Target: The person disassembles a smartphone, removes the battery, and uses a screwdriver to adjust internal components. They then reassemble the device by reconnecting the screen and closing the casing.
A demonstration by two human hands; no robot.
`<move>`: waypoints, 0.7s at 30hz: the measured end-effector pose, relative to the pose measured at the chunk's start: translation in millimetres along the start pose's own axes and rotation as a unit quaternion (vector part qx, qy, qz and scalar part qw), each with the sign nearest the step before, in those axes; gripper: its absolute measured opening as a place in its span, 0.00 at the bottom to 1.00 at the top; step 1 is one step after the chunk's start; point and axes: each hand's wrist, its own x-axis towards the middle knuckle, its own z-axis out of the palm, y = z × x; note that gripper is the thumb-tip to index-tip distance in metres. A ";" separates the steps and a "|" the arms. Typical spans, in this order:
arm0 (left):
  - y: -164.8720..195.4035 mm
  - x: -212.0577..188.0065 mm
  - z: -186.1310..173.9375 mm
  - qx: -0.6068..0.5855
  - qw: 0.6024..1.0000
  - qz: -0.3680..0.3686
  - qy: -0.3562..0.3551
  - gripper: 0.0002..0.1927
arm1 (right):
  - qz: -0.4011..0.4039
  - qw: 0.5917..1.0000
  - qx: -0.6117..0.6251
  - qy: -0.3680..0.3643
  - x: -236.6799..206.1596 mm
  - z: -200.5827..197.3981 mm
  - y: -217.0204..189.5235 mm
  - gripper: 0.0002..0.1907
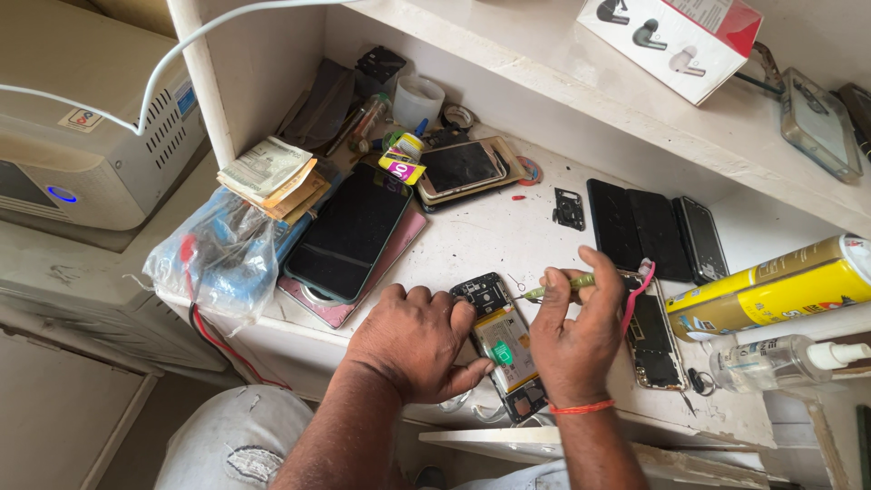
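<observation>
Cluttered bench (508, 238), opened phone (502, 345) at edge

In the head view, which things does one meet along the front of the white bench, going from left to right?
Clear plastic bag → large dark phone → left hand → opened phone with exposed battery → right hand holding a green screwdriver → second opened phone → yellow spray can.
</observation>
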 end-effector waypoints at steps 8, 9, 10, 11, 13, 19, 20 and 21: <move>0.8 0.5 -0.2 0.007 1.000 0.002 0.013 0.32 | 0.008 0.991 0.030 -0.128 30.5 -20.4 -0.8 0.27; 1.0 -0.4 -0.2 0.006 1.000 0.000 0.011 0.32 | 0.007 0.989 0.025 -0.147 33.9 -21.9 -2.1 0.28; 1.1 -0.9 -0.3 0.005 1.000 0.000 0.009 0.32 | 0.006 0.986 0.019 -0.165 38.0 -23.8 -2.8 0.29; 1.3 -0.7 -0.3 0.004 1.000 0.000 0.008 0.32 | 0.004 0.983 0.012 -0.182 41.3 -25.8 -3.6 0.30; 1.7 0.4 -0.4 -0.001 1.000 -0.001 0.004 0.32 | 0.064 0.975 0.049 -0.208 44.9 -28.8 -5.3 0.30; 1.7 -0.1 1.4 -0.003 1.000 -0.003 0.017 0.31 | 0.059 0.968 0.160 -0.185 42.8 -26.2 -11.9 0.21; 1.7 -0.2 1.7 -0.004 1.000 -0.002 0.022 0.31 | 0.072 0.966 0.176 -0.176 43.3 -26.4 -13.5 0.19; 1.9 -0.3 1.9 -0.002 1.000 -0.001 0.027 0.31 | 0.098 0.971 0.111 -0.187 45.2 -27.4 -15.0 0.19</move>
